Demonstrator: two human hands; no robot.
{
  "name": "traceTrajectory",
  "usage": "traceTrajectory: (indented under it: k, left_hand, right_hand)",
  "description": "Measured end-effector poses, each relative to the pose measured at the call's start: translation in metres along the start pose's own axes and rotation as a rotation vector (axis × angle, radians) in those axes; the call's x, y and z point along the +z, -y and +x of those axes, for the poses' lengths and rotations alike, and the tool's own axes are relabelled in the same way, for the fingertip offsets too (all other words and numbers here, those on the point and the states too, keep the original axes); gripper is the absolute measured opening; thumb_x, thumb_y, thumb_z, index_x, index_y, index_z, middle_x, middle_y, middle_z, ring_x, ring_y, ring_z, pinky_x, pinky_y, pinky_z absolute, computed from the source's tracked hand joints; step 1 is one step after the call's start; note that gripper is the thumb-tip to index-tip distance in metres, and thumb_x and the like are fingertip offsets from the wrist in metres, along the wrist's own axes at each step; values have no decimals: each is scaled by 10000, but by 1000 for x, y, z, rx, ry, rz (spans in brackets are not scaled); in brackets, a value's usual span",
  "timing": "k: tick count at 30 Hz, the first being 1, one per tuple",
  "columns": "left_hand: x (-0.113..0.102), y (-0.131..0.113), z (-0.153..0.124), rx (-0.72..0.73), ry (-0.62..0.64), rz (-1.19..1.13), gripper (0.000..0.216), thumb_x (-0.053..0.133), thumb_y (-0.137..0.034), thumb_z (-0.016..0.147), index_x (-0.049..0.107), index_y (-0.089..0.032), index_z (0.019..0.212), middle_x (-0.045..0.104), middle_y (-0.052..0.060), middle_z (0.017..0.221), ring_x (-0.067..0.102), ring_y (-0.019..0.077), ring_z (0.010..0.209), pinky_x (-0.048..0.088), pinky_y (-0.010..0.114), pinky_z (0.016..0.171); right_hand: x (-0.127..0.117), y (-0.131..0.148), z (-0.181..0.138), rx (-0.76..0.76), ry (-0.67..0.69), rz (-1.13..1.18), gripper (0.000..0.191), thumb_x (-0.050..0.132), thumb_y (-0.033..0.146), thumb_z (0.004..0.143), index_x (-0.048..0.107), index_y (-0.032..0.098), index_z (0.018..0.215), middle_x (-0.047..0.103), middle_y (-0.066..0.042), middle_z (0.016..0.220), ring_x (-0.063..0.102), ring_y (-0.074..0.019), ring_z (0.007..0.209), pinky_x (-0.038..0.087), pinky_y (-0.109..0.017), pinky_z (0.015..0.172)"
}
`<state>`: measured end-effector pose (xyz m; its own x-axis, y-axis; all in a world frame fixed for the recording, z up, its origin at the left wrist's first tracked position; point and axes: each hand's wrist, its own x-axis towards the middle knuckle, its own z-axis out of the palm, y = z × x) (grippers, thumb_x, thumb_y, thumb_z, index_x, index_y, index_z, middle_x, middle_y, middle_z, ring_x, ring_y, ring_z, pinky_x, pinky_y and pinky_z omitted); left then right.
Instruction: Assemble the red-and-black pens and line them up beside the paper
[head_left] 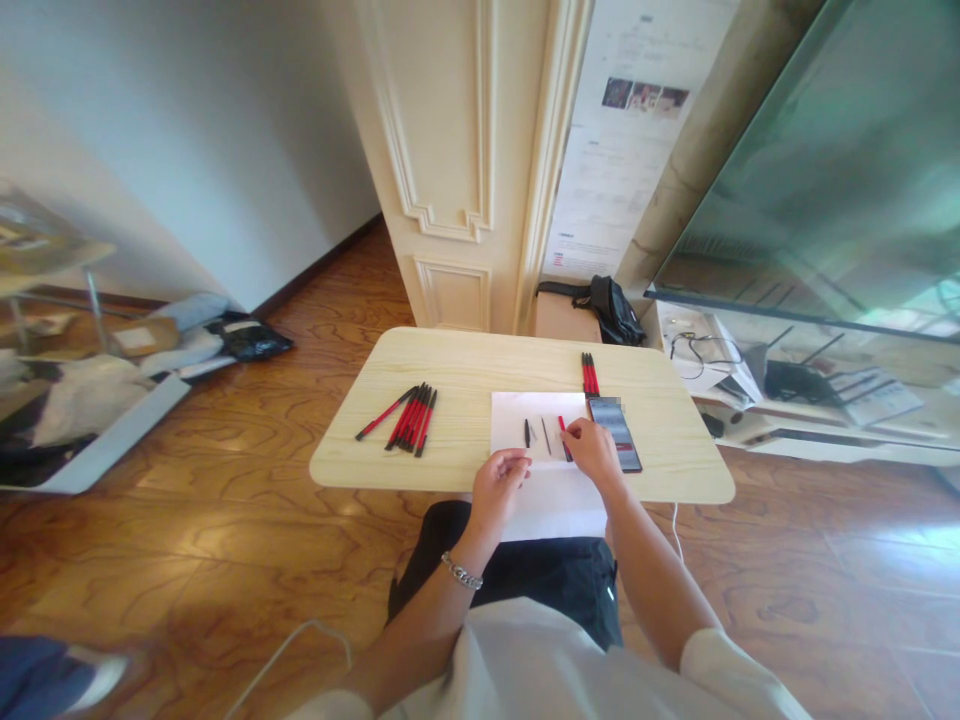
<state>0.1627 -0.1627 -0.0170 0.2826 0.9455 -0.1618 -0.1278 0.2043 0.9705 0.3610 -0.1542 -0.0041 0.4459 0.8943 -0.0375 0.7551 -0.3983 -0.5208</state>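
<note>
On a white sheet of paper (551, 505) lie the parts of a pen in a row. There is a black tapered piece (527, 432), a small spring-like piece (534, 431), a thin dark refill (547, 437) and a red pen barrel (561, 423). My right hand (594, 447) has its fingers closed at the barrel, partly covering it. Just below the black piece, my left hand (501, 488) is held over the paper with thumb and forefinger pinched together. Whatever may be between those fingertips is too small to make out.
Several red-and-black pens (412, 420) lie at the table's left, and more pens (590, 374) at the back right. A phone (616, 436) rests beside my right hand. Behind the table (675, 470) are a black bag (616, 310) and a TV stand (795, 425).
</note>
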Motion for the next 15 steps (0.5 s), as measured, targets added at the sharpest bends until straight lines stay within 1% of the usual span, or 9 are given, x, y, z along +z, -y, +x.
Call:
traceTrajectory:
  k: [3,5,8,11,13,15]
  left_hand:
    - [-7,-2,3,3,-25,7,368,632,-439,783,615,-137,991,685,72,815,606,123,618,433,217,536]
    - [-14,-5,4,49,-58,63,375,601,-468,802,619,-140,982,671,51,756,569,109,543,412,214,498]
    - [-30,-6,6,170,-148,270,365,534,-488,845,644,-156,951,647,24,671,559,118,523,412,223,516]
    - [-43,-2,8,267,-232,515,336,487,-463,880,653,-172,911,640,23,655,593,144,593,413,229,569]
    - [-48,2,9,318,-241,666,317,472,-439,894,649,-177,878,630,23,644,582,147,588,391,232,568]
    - [-49,6,10,357,-235,777,308,461,-420,902,646,-180,846,622,27,639,567,148,577,367,237,561]
  right_hand:
    - [-7,-5,-7,22,-51,54,261,521,424,837,692,227,823,703,-31,794,618,-178,748,351,-252,624]
    - [-12,-10,-13,44,-67,80,312,466,441,867,693,227,850,698,-29,761,616,-176,716,354,-253,613]
    - [-16,-18,-23,39,-47,109,320,421,408,893,688,233,918,694,-20,721,619,-174,694,367,-252,617]
    - [-17,-23,-29,-2,-37,120,275,435,332,887,674,244,991,715,-23,816,637,-175,779,387,-248,671]
    - [-16,-23,-29,-5,-34,91,253,465,317,870,673,248,996,719,-30,896,640,-180,831,390,-250,696]
    - [-15,-20,-26,5,-30,48,238,486,335,861,678,251,973,717,-34,926,637,-187,847,385,-255,695]
